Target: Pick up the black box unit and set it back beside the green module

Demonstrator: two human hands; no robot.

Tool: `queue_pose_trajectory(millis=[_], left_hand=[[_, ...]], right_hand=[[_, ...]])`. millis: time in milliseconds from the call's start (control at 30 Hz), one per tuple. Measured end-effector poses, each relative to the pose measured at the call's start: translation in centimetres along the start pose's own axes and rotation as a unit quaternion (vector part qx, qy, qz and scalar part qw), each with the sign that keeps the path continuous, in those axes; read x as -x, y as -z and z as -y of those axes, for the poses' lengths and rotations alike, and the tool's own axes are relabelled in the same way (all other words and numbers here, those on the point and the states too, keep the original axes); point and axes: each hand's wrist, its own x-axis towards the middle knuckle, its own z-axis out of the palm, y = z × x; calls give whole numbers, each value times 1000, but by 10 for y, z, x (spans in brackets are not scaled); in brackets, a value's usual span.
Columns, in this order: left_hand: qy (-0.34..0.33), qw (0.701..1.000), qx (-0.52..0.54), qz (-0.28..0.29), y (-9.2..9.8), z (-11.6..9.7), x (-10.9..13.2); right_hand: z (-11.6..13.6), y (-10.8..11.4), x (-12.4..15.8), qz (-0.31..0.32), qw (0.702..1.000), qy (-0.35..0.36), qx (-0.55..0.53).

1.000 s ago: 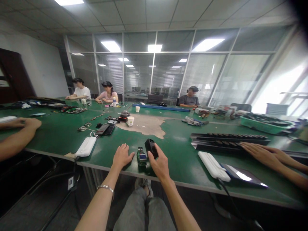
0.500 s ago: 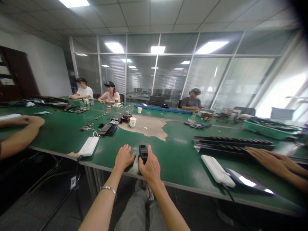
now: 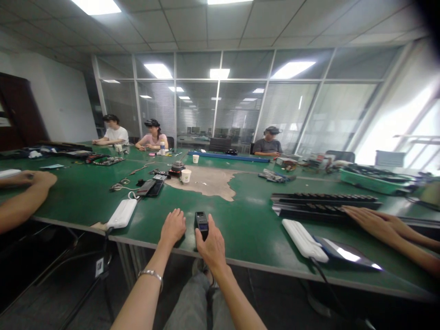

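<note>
My right hand (image 3: 212,241) is closed around a small black device (image 3: 201,222) with a blue patch on its top, holding it at the near edge of the green table (image 3: 254,220). My left hand (image 3: 172,227) lies flat on the table just left of it, fingers spread, holding nothing. A silver bracelet (image 3: 150,274) circles my left wrist. The small green module seen earlier is hidden behind my right hand.
A white power bank (image 3: 121,213) lies to the left, another (image 3: 302,238) beside a dark tablet (image 3: 347,255) to the right. A co-worker's hands (image 3: 374,222) rest by black trays (image 3: 323,201); another person's arm (image 3: 24,192) is at far left. Paper cup (image 3: 186,175), phones (image 3: 150,187), three seated people beyond.
My right hand has brought the black device leftward and down toward my left hand, covering the green module. My left hand has stayed flat in place.
</note>
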Motion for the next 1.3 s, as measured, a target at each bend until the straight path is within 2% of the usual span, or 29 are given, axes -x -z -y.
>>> queue_pose_trajectory(millis=[167,367,767,867,967,1033,1067,1100,1167,1200,1233,1300], left_hand=[[-1,1000,-6,3,-2,1,-1],[-7,1000,-19,0,-1,1,1],[-1,1000,-25,12,3,-2,1],[5,1000,2,11,1,-2,0],[32,994,108,-13,0,4,-3],[69,959,266,-68,2,12,-6],[103,919,365,-106,3,17,-7],[139,865,463,-137,5,22,-7],[166,828,513,-153,9,31,-8],[188,773,585,-155,11,34,-7],[200,733,632,-156,12,37,-7],[206,685,682,-152,14,39,-7]], right_hand=[[-6,-9,-6,-6,1000,20,-11],[-16,-13,-4,-20,996,78,-44],[-18,-18,-3,-12,998,43,-35],[-16,-16,-6,-12,998,29,-50],[-9,-9,-12,-28,997,18,-76],[-5,-1,-18,-39,994,6,-99],[-4,4,-21,-46,993,-3,-110],[-4,8,-24,-54,991,-13,-120],[-7,14,-29,-72,988,-36,-133],[-11,17,-31,-79,987,-47,-131],[-17,19,-32,-84,987,-58,-124],[-29,22,-34,-89,988,-76,-99]])
